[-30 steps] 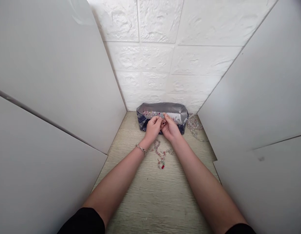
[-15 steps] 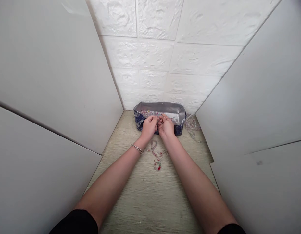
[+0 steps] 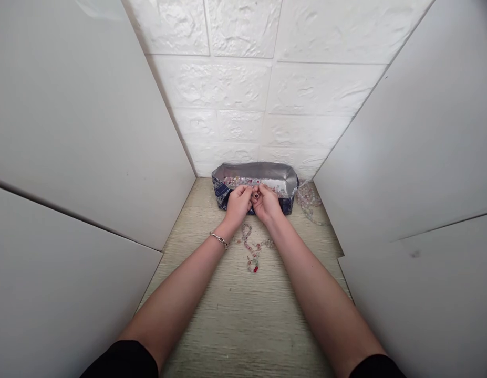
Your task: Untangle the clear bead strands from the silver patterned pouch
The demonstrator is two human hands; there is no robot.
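My left hand and my right hand meet at the front edge of an open dark-blue pouch with a silvery lining. The left thumb and fingertips are pinched together, and what they hold is too small to make out. Against it, the right thumb and index finger pinch too, with the other fingers curled below; any item in them is also too small to name. Loose beads, pink, clear and red, lie inside the pouch. A strand of beads is on the surface between my forearms.
More strung beads lie in a heap right of the pouch. A white brick-patterned wall rises behind. Grey-white panels stand close at left and right. The surface is pale green wood grain.
The view has shifted slightly, moving the pouch a little left in the picture. The right fingers have closed in more and their tips now sit against the left hand's pinch.
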